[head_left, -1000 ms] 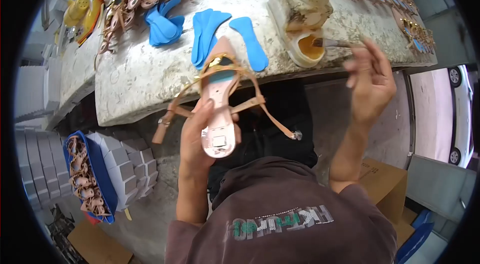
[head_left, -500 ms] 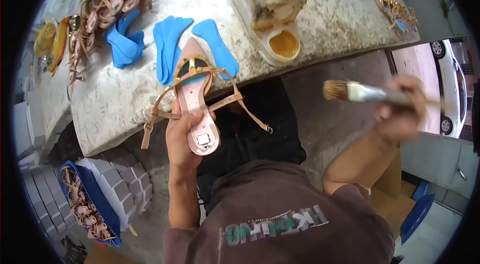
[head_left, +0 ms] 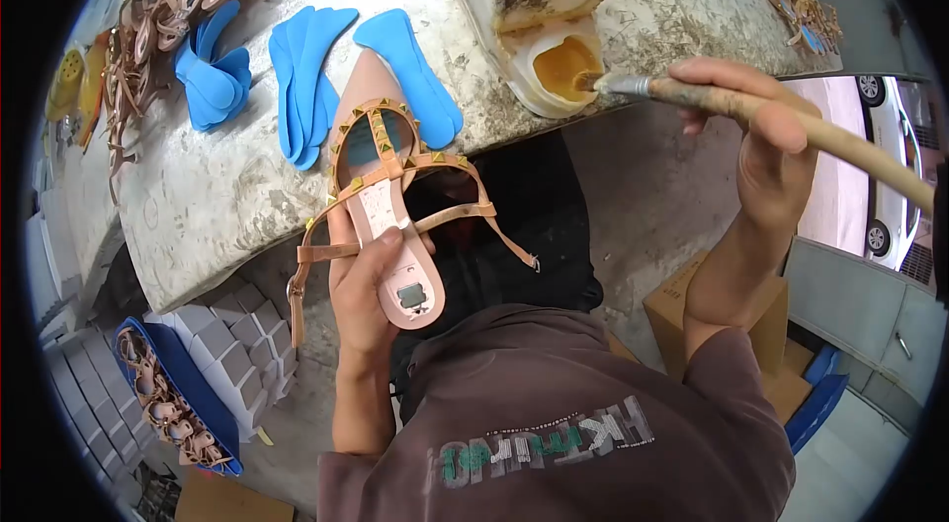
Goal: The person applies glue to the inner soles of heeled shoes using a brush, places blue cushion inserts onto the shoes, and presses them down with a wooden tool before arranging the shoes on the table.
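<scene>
My left hand [head_left: 366, 290] is closed around a pink pointed shoe [head_left: 413, 285] with gold-studded straps, thumb on the insole near the heel. The shoe's toe points to the worktable, and its ankle straps hang loose. In my right hand [head_left: 756, 127] is a wooden-handled paintbrush [head_left: 722, 103], gripped between fingers and thumb. Its bristles dip into the amber liquid of a glue pot [head_left: 543, 93] at the table's front edge. Blue insole pads [head_left: 300, 77] lie fanned out beyond the shoe, with another blue pad [head_left: 413, 67] just right of its toe.
The stained worktable [head_left: 227, 196] spans the front. More strappy shoes [head_left: 148, 18] are heaped at its left, others [head_left: 796, 8] at far right. A blue tray [head_left: 203, 374] of shoes rests beside stacked white boxes [head_left: 232, 344] at lower left. A cardboard box [head_left: 682, 300] stands at right.
My right hand has brought the brush left, from the open space at right into the glue pot. The shoe stays in my left hand, slightly shifted and turned. The view has moved a little.
</scene>
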